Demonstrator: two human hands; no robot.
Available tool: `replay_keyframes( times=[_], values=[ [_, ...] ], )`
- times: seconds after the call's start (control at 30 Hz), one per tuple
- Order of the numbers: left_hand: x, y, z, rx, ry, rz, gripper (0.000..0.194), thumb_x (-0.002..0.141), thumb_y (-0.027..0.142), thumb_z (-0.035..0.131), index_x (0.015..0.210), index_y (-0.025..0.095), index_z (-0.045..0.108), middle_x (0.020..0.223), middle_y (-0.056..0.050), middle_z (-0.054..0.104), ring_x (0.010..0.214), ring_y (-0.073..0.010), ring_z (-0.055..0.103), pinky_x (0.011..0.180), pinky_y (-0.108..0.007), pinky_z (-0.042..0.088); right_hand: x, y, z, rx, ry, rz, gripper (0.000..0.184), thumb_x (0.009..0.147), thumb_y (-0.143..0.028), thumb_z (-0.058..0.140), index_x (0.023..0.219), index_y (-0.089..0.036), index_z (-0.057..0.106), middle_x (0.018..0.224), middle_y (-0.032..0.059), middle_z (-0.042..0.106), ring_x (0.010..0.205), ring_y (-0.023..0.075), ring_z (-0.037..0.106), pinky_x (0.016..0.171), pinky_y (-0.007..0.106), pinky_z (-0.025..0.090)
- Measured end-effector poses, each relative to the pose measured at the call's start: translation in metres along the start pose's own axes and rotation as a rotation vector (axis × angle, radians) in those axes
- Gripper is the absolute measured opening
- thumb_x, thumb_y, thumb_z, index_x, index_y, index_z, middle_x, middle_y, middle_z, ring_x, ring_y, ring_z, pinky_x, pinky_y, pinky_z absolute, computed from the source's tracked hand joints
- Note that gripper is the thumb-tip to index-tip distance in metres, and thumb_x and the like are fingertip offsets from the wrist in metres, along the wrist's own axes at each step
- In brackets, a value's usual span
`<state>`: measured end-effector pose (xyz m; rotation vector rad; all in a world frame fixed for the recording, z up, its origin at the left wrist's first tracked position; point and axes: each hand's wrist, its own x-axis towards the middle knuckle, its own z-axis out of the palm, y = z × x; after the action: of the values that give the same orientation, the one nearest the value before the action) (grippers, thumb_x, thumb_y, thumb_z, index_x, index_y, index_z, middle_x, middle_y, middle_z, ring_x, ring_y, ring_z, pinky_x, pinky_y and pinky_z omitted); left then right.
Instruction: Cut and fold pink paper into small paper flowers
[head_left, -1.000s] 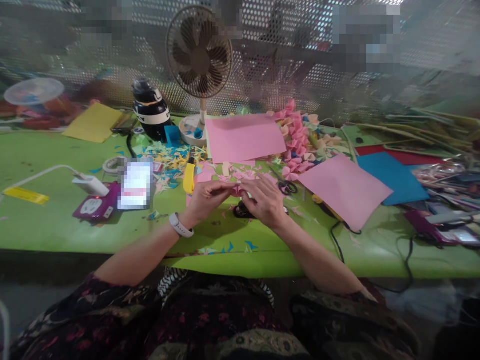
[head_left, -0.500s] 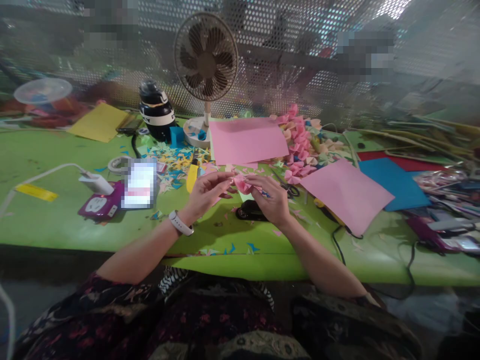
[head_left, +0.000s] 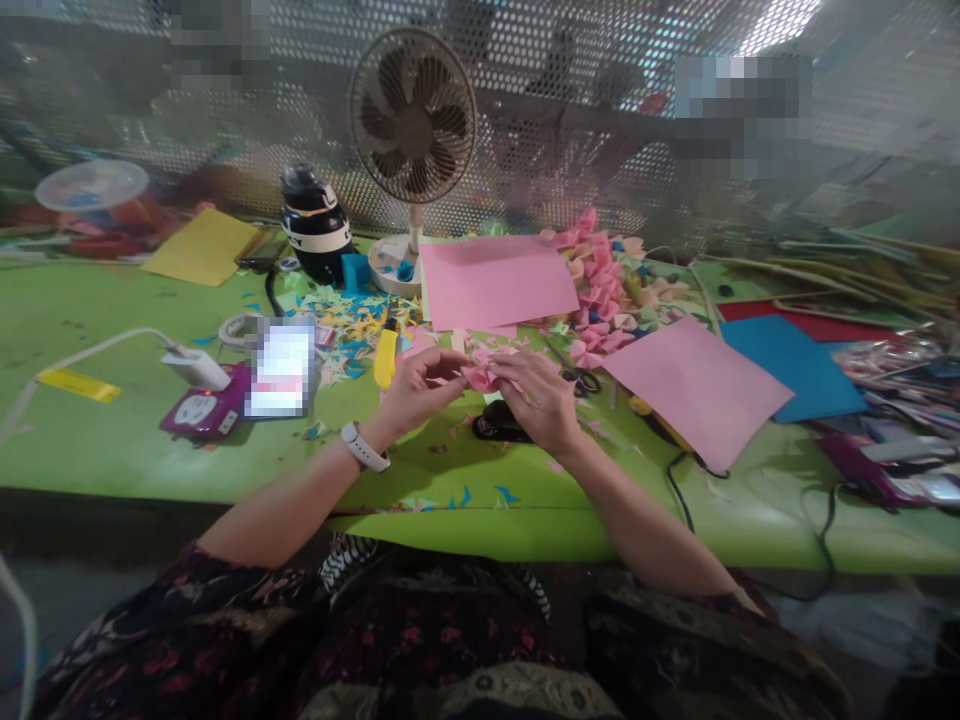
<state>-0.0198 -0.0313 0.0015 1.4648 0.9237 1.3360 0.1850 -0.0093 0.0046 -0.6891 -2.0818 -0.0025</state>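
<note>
A small folded pink paper piece (head_left: pixel 478 377) is held up between my two hands over the green table. The fingertips of my left hand (head_left: pixel 420 388), with a white band on its wrist, pinch its left side. On the other side, the fingers of my right hand (head_left: pixel 536 395) close on its right edge. Directly below lies a black stapler (head_left: pixel 499 424), partly covered by my right hand. Black scissors (head_left: pixel 583 381) lie just beyond that hand, and a yellow cutter (head_left: pixel 386 355) is near my left fingers.
Pink sheets (head_left: pixel 499 282) lie in front of a fan (head_left: pixel 412 130), beside a heap of folded pink pieces (head_left: pixel 596 290). Colourful paper scraps (head_left: pixel 352 320) cover the middle. At left are a phone (head_left: pixel 281 368), a purple power socket (head_left: pixel 201 412) and a black bottle (head_left: pixel 319 235).
My left fingers have drawn slightly down and shifted their grip on the pink paper piece. The piece has turned and sits a little lower. My right hand keeps its hold.
</note>
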Motion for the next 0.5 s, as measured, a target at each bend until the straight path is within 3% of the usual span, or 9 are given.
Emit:
replay_keyframes(
  times=[0.13, 0.3, 0.4, 0.5],
  values=[
    [-0.001, -0.009, 0.001, 0.148, -0.049, 0.141, 0.029, 0.085, 0.024, 0.068, 0.112, 0.019, 0.074, 0.107, -0.01, 0.077, 0.087, -0.0161, 0.074, 0.072, -0.026, 0.063, -0.004, 0.002, 0.003, -0.078, -0.024, -0.086, 0.018, 0.094, -0.018, 0.061, 0.105, -0.023, 0.074, 0.11, 0.0075, 0.077, 0.102, 0.0216, 0.074, 0.106, 0.049, 0.053],
    [0.002, -0.018, -0.002, 0.272, -0.008, 0.247, 0.024, 0.086, 0.023, 0.067, 0.108, 0.025, 0.077, 0.095, -0.006, 0.079, 0.086, -0.0174, 0.074, 0.082, -0.034, 0.062, -0.003, 0.0, 0.0, -0.037, -0.025, -0.078, 0.026, 0.092, -0.018, 0.061, 0.116, -0.022, 0.069, 0.115, 0.0087, 0.076, 0.107, 0.0234, 0.072, 0.107, 0.051, 0.051],
    [0.004, -0.018, -0.003, 0.15, 0.023, 0.177, 0.024, 0.083, 0.025, 0.072, 0.106, 0.023, 0.078, 0.1, -0.008, 0.079, 0.085, -0.0176, 0.074, 0.083, -0.034, 0.063, 0.001, 0.0, -0.007, 0.092, 0.025, 0.063, 0.036, 0.091, -0.021, 0.058, 0.126, -0.021, 0.063, 0.125, 0.0103, 0.071, 0.117, 0.026, 0.066, 0.103, 0.052, 0.054],
    [0.004, -0.014, -0.003, -0.026, 0.034, 0.038, 0.026, 0.083, 0.032, 0.073, 0.105, 0.02, 0.078, 0.099, -0.008, 0.079, 0.073, -0.0149, 0.074, 0.074, -0.032, 0.065, 0.005, 0.0, -0.013, 0.271, 0.057, 0.275, 0.032, 0.091, -0.023, 0.055, 0.121, -0.022, 0.064, 0.127, 0.0093, 0.069, 0.118, 0.0252, 0.065, 0.1, 0.05, 0.055]
  ],
)
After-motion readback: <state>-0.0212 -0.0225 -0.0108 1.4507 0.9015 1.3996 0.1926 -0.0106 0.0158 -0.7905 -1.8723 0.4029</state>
